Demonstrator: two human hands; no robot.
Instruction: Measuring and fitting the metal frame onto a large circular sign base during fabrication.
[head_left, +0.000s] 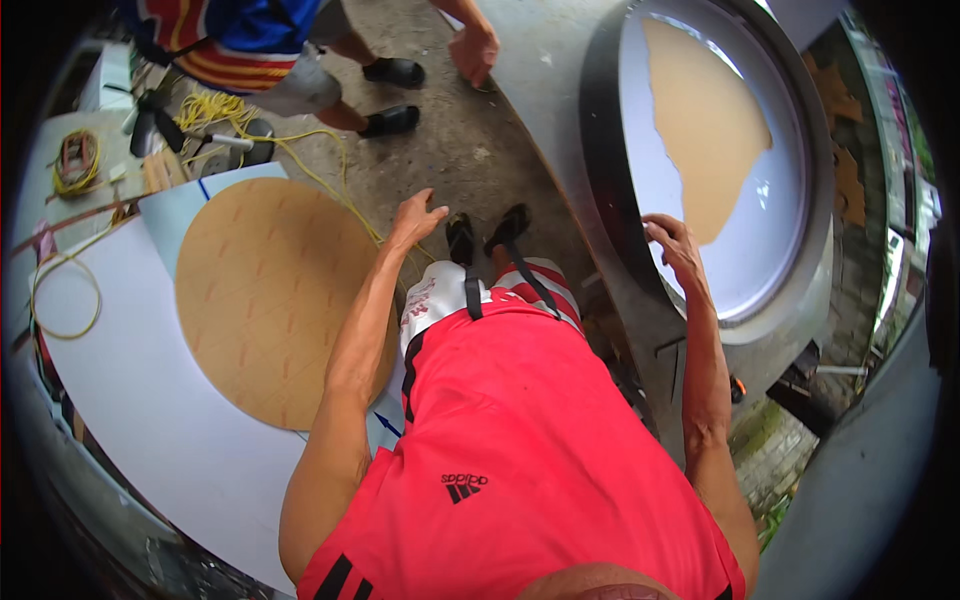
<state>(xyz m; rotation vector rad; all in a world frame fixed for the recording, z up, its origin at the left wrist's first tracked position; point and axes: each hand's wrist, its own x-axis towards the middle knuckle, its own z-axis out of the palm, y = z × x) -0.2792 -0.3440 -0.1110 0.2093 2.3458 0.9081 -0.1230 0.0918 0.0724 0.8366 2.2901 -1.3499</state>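
My left hand (415, 217) is in the air over the floor, fingers apart and nothing in it. Left of it a round disc faced in brown paper (275, 300) lies on a white sheet (140, 345). On the grey table at the right sits a large round frame with a dark outer wall (604, 130). Inside it shows a glossy white face (765, 205), partly covered by a torn-edged piece of brown paper (705, 125). My right hand (677, 248) is at the frame's near-left rim, its fingers bent over the edge; the fingertips are partly hidden.
Across the floor another person stands in dark sandals, their hand (474, 52) at the edge of the grey table (545, 65). A yellow cord (300, 165) trails over the floor near a small fan (155, 120). Brown cardboard scraps (846, 185) lie beyond the frame.
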